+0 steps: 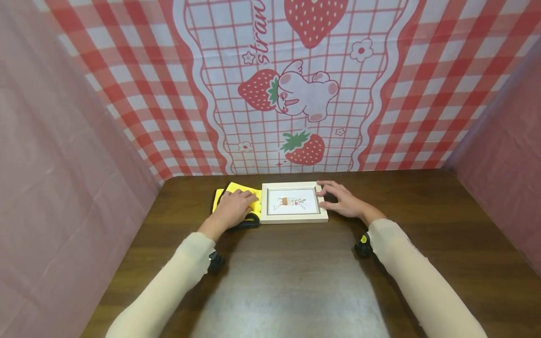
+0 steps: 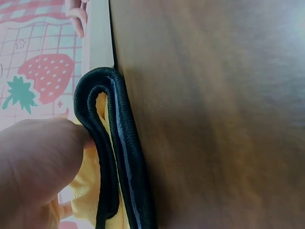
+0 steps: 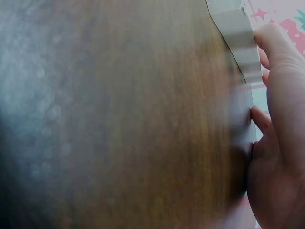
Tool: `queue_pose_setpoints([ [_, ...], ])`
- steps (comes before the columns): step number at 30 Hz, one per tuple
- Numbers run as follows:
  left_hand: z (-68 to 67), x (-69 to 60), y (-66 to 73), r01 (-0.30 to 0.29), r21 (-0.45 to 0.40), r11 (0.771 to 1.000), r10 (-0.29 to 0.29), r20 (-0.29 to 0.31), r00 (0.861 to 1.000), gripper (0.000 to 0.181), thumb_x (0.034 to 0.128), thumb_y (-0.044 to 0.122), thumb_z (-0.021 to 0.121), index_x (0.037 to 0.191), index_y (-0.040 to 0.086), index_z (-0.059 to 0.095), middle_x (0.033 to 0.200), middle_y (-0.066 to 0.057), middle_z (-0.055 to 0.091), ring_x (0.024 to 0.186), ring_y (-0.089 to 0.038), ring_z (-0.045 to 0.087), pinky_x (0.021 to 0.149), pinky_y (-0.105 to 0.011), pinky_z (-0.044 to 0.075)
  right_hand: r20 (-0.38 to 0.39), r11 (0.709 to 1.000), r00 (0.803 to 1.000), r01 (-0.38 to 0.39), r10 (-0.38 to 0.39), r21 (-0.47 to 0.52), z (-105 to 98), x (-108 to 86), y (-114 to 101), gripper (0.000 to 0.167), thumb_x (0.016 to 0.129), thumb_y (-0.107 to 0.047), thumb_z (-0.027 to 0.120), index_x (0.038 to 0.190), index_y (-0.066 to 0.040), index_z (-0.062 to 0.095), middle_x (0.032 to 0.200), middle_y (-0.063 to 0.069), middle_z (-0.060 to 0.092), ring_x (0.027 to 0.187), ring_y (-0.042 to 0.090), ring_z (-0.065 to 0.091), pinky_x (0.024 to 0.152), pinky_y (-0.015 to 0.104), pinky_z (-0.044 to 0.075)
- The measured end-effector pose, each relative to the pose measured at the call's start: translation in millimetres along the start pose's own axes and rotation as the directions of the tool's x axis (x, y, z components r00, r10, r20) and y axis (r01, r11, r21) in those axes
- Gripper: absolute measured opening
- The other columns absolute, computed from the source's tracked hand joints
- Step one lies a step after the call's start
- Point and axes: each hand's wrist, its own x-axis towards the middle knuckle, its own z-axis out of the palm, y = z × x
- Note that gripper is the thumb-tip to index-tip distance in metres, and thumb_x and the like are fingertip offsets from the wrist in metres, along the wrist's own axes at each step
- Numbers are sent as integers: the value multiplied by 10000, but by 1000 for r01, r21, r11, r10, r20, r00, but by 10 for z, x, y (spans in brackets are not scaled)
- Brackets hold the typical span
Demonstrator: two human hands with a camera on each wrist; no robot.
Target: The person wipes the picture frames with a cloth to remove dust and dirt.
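The picture frame (image 1: pixel 294 203) lies between the hands, just left of the right grip (image 1: pixel 344 202), whose thumb and fingers stand apart at its right edge. The folded yellow cloth (image 1: pixel 237 187) lies under the left grip (image 1: pixel 231 207), its fingers resting loosely; beneath everything spreads the wooden bench (image 1: pixel 296 263).

Cream frame (image 1: pixel 296 218), black-edged yellow cloth (image 1: pixel 256 206)
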Motion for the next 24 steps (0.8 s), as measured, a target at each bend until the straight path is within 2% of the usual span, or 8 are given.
queue_pose_setpoints([
  [5,175,-80,-52,-57,-9,998,56,-84,995,402,1079,230,742,1476,176,714,1500,-105,743,1339,-408,687,1026,-663,572,-3,1000,1000,-8,8,3,2,-3,6,134,1070,-164,750,1177,-99,703,1772,282,409,1630,564,332,1295,799,212],
  [8,230,-144,-65,-84,-20,996,81,-103,991,416,1060,240,767,1467,170,723,1479,-106,756,1312,-402,694,1011,-654,572,-3,1000,1000,-10,10,2,5,-7,1,140,1072,-170,748,1181,-98,699,1774,285,403,1630,570,327,1295,803,209],
  [12,86,-255,36,-80,-57,995,76,-71,995,418,1066,208,764,1474,128,721,1488,-142,748,1331,-433,684,1047,-668,554,1,1000,1000,-23,23,4,-4,-13,-7,160,1074,-181,746,1200,-95,700,1780,284,392,1632,578,315,1297,812,205],
  [14,69,-273,54,-70,-46,997,67,-66,996,418,1073,215,757,1483,136,720,1494,-135,746,1338,-428,682,1054,-656,555,1,1000,1000,-26,26,5,-9,-17,-9,165,1073,-183,747,1202,-92,699,1780,285,390,1632,580,314,1296,815,205],
  [15,13,-294,88,-63,-48,997,61,-54,997,420,1078,214,754,1489,135,718,1506,-136,741,1356,-431,677,1074,-659,550,1,1000,1000,-26,26,6,-10,-19,-11,163,1073,-184,748,1198,-92,698,1779,285,391,1629,582,314,1293,817,207],
  [19,17,-302,100,-60,-13,998,60,-60,996,412,1085,224,748,1489,148,717,1503,-119,744,1350,-413,683,1071,-641,557,-2,1000,1000,-19,19,8,-6,-19,-18,149,1070,-173,749,1184,-90,700,1774,289,401,1627,580,324,1292,813,211],
  [22,53,-306,84,-74,-20,997,72,-91,993,395,1076,204,758,1463,132,726,1474,-129,756,1329,-420,692,1042,-667,562,-4,1000,1000,-14,14,7,0,-17,-21,144,1066,-163,753,1180,-92,704,1770,288,409,1624,574,333,1292,805,215],
  [24,125,-287,40,-82,-22,996,79,-113,990,385,1074,208,762,1451,138,727,1456,-121,765,1315,-413,699,1024,-670,567,-4,1000,1000,-11,11,7,2,-16,-26,142,1063,-159,755,1176,-90,704,1765,291,414,1621,574,338,1290,802,220],
])
